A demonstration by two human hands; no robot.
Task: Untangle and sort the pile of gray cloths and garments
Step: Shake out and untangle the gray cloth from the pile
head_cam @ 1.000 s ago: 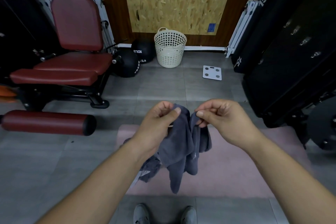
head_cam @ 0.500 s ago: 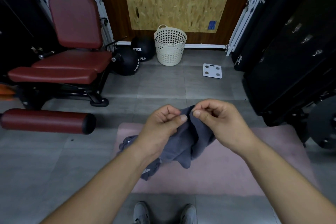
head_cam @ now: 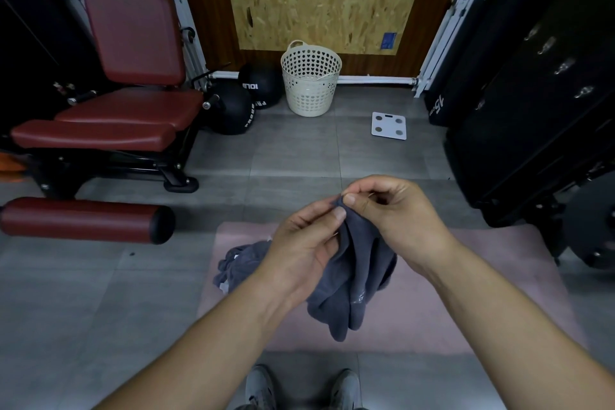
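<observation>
Now the hands have drawn together: the left hand (head_cam: pixel 306 250) and right hand (head_cam: pixel 396 220) each pinch the top edge of one gray cloth (head_cam: pixel 359 276), held wider a second ago. It hangs bunched above the pink mat (head_cam: pixel 499 293). Likely they are hunting a corner. The remaining pile (head_cam: pixel 243 263) lies on the mat behind the left wrist. Beyond are the tiled floor (head_cam: pixel 293 156), a cream basket (head_cam: pixel 311 83) and a red gym bench (head_cam: pixel 133 43).

Two hands: left hand (head_cam: pixel 301 253), right hand (head_cam: pixel 396 216). One held dark gray terry cloth (head_cam: pixel 352 280). One cream perforated plastic basket (head_cam: pixel 310 83). Two black medicine balls (head_cam: pixel 231 113) (head_cam: pixel 263 85). One white square scale (head_cam: pixel 389 125).
</observation>
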